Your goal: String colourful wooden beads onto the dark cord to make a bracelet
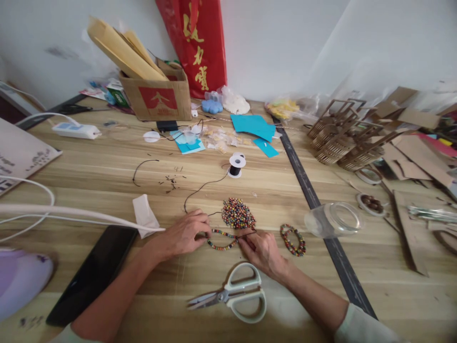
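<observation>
A string of small multicoloured beads (222, 247) curves between my two hands, low over the table. My left hand (188, 231) pinches its left end, fingers bent. At its right end, my right hand (260, 248) has its fingers closed on the bead string and a dark cord. Just beyond my hands lies a heap of loose coloured beads (238, 213). Black cord runs from near my left hand toward a white spool of black cord (236, 166). Scissors with pale green handles (232, 294) lie nearer to me. A finished-looking coil of beads (293, 239) rests right of my right hand.
A clear jar (333, 220) lies on its side at the right, near a dark strip (303, 176). A black phone (93, 274) and white cables (82, 213) are at the left. Wooden baskets (346, 138), blue paper (253, 126) and a cardboard box (157, 97) stand farther back.
</observation>
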`<state>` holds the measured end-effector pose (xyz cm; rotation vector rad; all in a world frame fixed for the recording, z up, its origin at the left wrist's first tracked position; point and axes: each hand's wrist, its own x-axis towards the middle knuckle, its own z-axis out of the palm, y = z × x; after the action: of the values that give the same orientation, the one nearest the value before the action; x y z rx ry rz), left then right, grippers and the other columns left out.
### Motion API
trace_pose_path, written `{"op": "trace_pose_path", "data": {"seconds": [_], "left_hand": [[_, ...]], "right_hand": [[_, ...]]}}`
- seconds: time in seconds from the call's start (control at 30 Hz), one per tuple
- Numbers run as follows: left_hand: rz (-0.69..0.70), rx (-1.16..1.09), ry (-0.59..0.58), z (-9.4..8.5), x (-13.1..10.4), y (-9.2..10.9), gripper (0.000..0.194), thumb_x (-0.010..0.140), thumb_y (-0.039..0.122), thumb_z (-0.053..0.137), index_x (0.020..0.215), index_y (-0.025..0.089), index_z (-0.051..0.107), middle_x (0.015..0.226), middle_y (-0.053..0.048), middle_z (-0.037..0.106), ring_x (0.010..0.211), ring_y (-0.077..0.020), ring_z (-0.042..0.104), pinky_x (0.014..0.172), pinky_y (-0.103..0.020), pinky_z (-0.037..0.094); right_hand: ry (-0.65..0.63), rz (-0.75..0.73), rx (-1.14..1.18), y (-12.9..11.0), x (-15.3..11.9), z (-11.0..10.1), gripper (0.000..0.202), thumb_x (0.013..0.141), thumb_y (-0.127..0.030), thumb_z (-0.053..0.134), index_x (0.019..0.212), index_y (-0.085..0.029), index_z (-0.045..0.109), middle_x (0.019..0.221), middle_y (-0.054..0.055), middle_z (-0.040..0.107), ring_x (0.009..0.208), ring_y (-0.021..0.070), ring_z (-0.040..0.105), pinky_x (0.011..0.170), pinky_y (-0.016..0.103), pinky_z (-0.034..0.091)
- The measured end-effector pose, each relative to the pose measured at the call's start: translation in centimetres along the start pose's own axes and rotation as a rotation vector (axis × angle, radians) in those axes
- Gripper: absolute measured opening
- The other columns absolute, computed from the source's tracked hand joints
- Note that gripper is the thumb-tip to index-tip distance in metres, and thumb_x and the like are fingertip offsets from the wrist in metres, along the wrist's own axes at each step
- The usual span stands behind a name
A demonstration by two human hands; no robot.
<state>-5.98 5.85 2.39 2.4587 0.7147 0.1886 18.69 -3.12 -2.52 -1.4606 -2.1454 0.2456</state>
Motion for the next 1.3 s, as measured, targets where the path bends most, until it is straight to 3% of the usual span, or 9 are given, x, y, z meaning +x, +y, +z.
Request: {"op": "trace_pose_path", "data": {"seconds": [0.1, 0.33, 0.87, 1.17, 1.3], "left_hand": [[-0.016, -0.012, -0.018, 0.0, 0.0, 0.0, 0.017, 0.079, 0.004, 0.065, 0.078, 0.020, 0.070, 0.082, -0.001, 0.062, 0.091, -0.0196, 0.052, 0.080, -0.028, 0.039], [-0.035, -0.019, -0.051, 0.0, 0.0, 0.3, 0.015, 0.077, 0.006, 0.069, 0.077, 0.020, 0.072, 0.082, -0.002, 0.060, 0.094, -0.0205, 0.051, 0.081, -0.029, 0.039], [-0.020, 0.003, -0.029, 0.5, 0.2, 0.4, 0.014, 0.077, 0.005, 0.068, 0.077, 0.019, 0.069, 0.083, -0.001, 0.059, 0.093, -0.0200, 0.050, 0.083, -0.029, 0.039], [0.018, 0.001, -0.015, 0.8, 0.0, 0.6, 0.013, 0.077, 0.007, 0.070, 0.078, 0.020, 0.070, 0.082, -0.001, 0.057, 0.094, -0.0199, 0.049, 0.082, -0.028, 0.038], [0.039, 0.008, 0.011, 1.1, 0.2, 0.6, 0.010, 0.079, 0.010, 0.069, 0.077, 0.020, 0.070, 0.081, -0.001, 0.056, 0.093, -0.0198, 0.049, 0.081, -0.029, 0.039]], "right_hand": [[-0.008, 0.013, -0.001, 0.0, 0.0, 0.0, 0.029, 0.092, -0.021, 0.049, 0.069, -0.017, 0.065, 0.050, 0.000, 0.059, 0.042, 0.0094, 0.049, 0.050, 0.023, 0.025], [-0.005, 0.030, 0.019, -0.1, 0.0, 0.0, 0.023, 0.092, -0.021, 0.048, 0.084, -0.017, 0.069, 0.052, 0.000, 0.061, 0.044, 0.0102, 0.052, 0.050, 0.023, 0.026], [-0.017, 0.028, 0.041, 0.0, -0.1, 0.0, 0.025, 0.094, -0.022, 0.046, 0.086, -0.016, 0.070, 0.056, 0.001, 0.064, 0.046, 0.0100, 0.051, 0.052, 0.024, 0.026], [0.004, 0.008, 0.009, 0.0, 0.0, 0.0, 0.031, 0.093, -0.022, 0.047, 0.068, -0.016, 0.065, 0.051, 0.000, 0.059, 0.043, 0.0096, 0.048, 0.051, 0.024, 0.024], [0.005, 0.008, 0.019, 0.1, 0.0, 0.0, 0.029, 0.093, -0.022, 0.048, 0.071, -0.016, 0.066, 0.051, 0.000, 0.059, 0.043, 0.0093, 0.047, 0.051, 0.024, 0.024]]}}
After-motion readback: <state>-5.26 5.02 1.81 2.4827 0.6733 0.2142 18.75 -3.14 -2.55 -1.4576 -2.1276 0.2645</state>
